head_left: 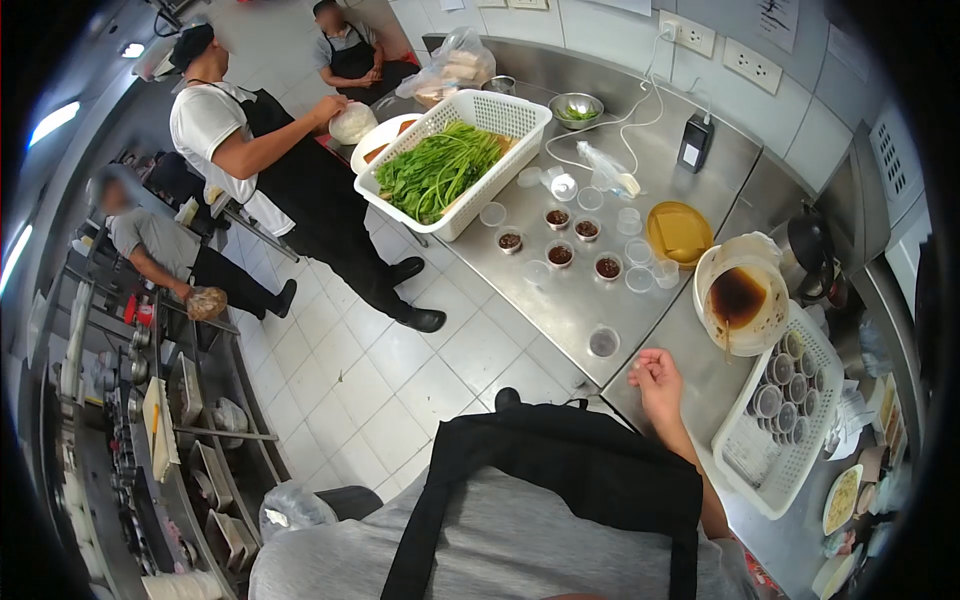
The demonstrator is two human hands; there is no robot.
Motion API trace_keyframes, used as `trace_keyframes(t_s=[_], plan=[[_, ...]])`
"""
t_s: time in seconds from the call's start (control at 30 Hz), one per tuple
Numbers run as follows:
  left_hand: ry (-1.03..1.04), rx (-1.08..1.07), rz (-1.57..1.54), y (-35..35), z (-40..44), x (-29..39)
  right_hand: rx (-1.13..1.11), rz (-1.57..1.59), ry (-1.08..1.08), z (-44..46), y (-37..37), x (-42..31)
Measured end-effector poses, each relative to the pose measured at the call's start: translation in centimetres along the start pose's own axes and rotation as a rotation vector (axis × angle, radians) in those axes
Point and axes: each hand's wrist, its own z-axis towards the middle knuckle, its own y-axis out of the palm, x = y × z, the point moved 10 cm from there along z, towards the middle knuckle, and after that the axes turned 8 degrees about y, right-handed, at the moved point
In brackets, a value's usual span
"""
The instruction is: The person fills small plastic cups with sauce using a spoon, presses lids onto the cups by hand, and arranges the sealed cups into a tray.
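My right hand (657, 385) hovers over the steel table's (640, 320) front edge, its fingers curled in and nothing visible between them. A small plastic cup (604, 341) stands just beyond it. Farther back are several sauce cups (586, 229) with dark chunky filling, among clear lids and empty cups (638, 252). To the hand's right, a large tub (762, 332) holds dark brown liquid with a utensil leaning in it. Beside that tub, a white perforated basket (737, 437) contains several lidded cups of dark sauce (790, 385). My left hand is out of view.
A white crate (535, 112) of leafy greens (445, 170) stands at the table's far end. A yellow container (680, 233), a steel bowl (577, 108), a black device (695, 140) and white cables lie beyond. Co-workers (290, 170) stand left, near a shelf rack (215, 440).
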Motion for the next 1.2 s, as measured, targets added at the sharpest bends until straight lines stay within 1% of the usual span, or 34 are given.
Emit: trace_keyframes(t_s=[0.07,0.13,0.23,0.47,0.63,0.7,0.77,0.83,0.9,0.93,0.97,1.0,1.03,1.07,1.1,1.13,1.17,1.2], plan=[[-0.004,-0.002,0.002,0.0,-0.2,-0.2,-0.02,0.008,-0.019,0.3,0.3,0.0],[-0.004,-0.017,0.011,0.3,-0.4,-0.5,0.012,0.017,-0.018,-0.5,-0.8,0.6],[-0.021,0.002,0.0,0.0,-1.0,-1.3,-0.025,0.005,-0.023,0.4,0.5,0.4],[-0.022,0.001,-0.015,0.5,-1.7,-2.0,-0.016,-0.008,-0.015,0.0,0.0,-0.2],[-0.028,-0.04,0.015,1.7,-5.6,-4.3,-0.025,0.004,-0.015,-0.1,0.2,-0.3],[-0.045,-0.097,0.058,2.6,-8.0,-6.0,-0.028,-0.001,-0.03,0.0,0.2,0.0],[-0.069,-0.208,0.129,3.7,-10.8,-7.9,-0.022,-0.005,-0.033,0.2,0.0,0.2],[-0.11,-0.382,0.246,4.6,-13.4,-9.2,-0.027,0.006,0.016,0.0,0.0,0.7],[-0.169,-0.608,0.436,4.2,-15.2,-8.5,-0.045,0.03,0.079,0.7,0.0,0.6],[-0.181,-0.732,0.568,3.3,-15.6,-7.3,-0.031,0.05,0.119,1.1,-0.2,0.5],[-0.156,-0.75,0.691,1.1,-14.9,-3.9,-0.021,0.069,0.157,1.4,-0.2,0.4],[-0.053,-0.629,0.766,-1.6,-13.2,0.9,-0.012,0.088,0.194,1.8,-0.1,0.3],[0.112,-0.403,0.762,-4.7,-10.9,7.3,-0.011,0.156,0.195,2.4,0.2,0.0],[0.556,-0.041,0.644,-7.7,-9.2,15.6,-0.011,0.225,0.196,3.1,0.5,-0.2],[0.723,0.082,0.388,-9.9,-9.0,23.9,-0.012,0.294,0.192,4.0,0.8,-0.5],[0.915,0.18,0.352,-10.2,-7.0,28.8,-0.014,0.329,0.174,4.9,1.2,-1.0],[1.003,0.202,0.257,-9.9,-6.6,34.2,-0.011,0.365,0.16,5.5,1.6,-1.2],[1.054,0.249,0.303,-9.0,-4.4,37.2,-0.007,0.399,0.147,6.0,1.7,-1.2]])
